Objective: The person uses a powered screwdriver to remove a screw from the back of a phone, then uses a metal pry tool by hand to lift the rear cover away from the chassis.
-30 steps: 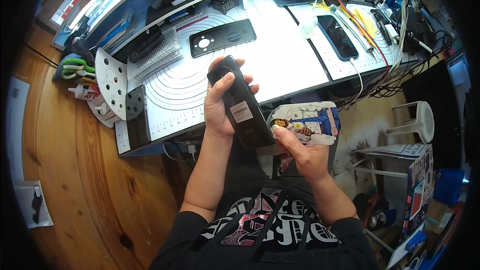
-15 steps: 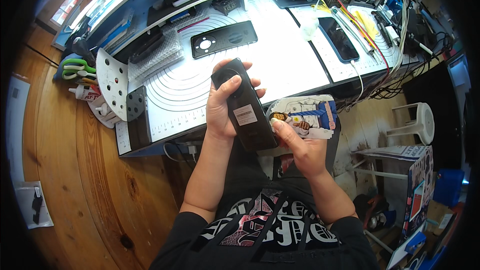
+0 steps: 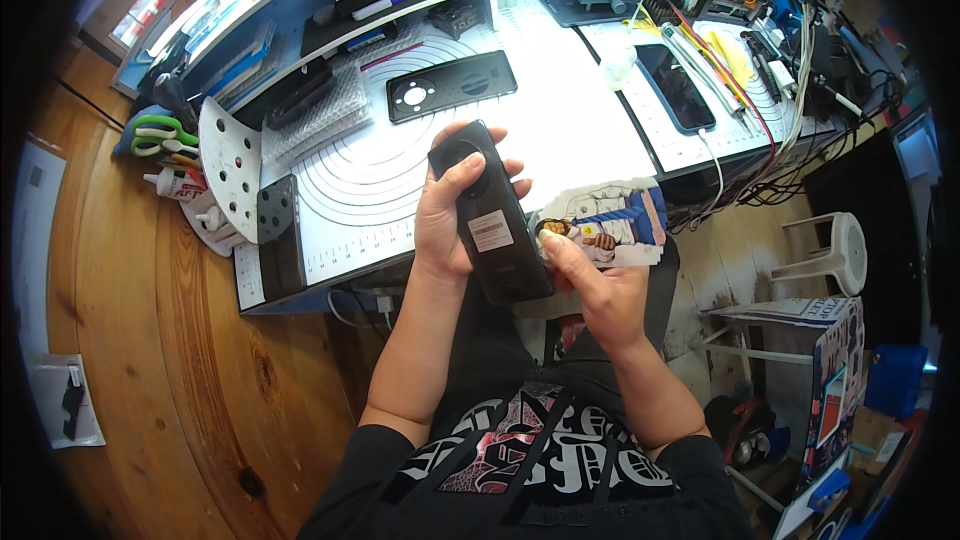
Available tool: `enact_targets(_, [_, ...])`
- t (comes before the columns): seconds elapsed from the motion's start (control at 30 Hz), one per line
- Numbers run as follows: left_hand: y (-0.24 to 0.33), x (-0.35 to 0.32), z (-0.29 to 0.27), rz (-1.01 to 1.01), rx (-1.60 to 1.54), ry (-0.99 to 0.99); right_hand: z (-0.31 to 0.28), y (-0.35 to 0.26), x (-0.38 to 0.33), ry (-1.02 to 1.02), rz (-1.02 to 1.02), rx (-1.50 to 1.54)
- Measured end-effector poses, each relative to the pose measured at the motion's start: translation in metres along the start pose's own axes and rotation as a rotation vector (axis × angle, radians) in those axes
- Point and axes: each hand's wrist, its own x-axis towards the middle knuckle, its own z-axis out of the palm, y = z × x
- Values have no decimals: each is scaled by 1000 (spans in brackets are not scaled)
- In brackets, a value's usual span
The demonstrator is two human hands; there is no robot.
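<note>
A black smartphone [image 3: 515,265] is tilted in my left hand [image 3: 441,215], its back with a round camera bump and a white label facing up. The thumb lies across the camera bump, and fingertips show past the far edge. My right hand [image 3: 605,300] pinches a printed cloth-like piece [image 3: 612,210] with a figure in white and blue and a ragged edge. That piece sits against the phone's right side, where the fingers under it are hidden. Beyond my hands, a dark phone case [image 3: 450,87] with a camera cutout lies on the white mat [image 3: 345,180].
Bubble wrap [image 3: 325,120] lies below the shelf at left, near green-handled scissors [image 3: 160,135] in a perforated holder [image 3: 228,175]. Another phone [image 3: 676,88] lies at right with a white cable plugged in, beside pens, wires and tools. A white stool [image 3: 845,255] stands on the floor.
The view has shifted slightly. The right hand and printed piece have moved a little up and left along the phone, and the piece's outer edge has changed shape. The left hand keeps its hold.
</note>
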Motion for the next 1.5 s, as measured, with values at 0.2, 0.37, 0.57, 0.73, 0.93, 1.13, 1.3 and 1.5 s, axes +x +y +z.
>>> enact_targets(0.2, [7,-3,8,50,22,157,-31,11,28,46,-144,337])
enact_targets(0.37, [30,-12,11,41,-6,305,-78,-5,135,374,-499,-400])
enact_targets(0.57, [36,-21,6,15,-104,379,-89,-8,206,139,-618,-841])
enact_targets(0.73, [45,-30,-2,12,-187,293,-53,-47,157,-145,-937,-884])
enact_targets(0.93, [42,-29,-2,-44,-302,239,-33,-93,103,-316,-1299,-1090])
enact_targets(1.13, [37,-27,1,-45,-323,210,-24,-105,91,-423,-1351,-1123])
enact_targets(1.3, [37,-28,-2,-47,-320,214,-21,-104,94,-404,-1344,-1121])
enact_targets(1.5, [37,-29,-3,-56,-340,175,-22,-96,103,-357,-1303,-1052])
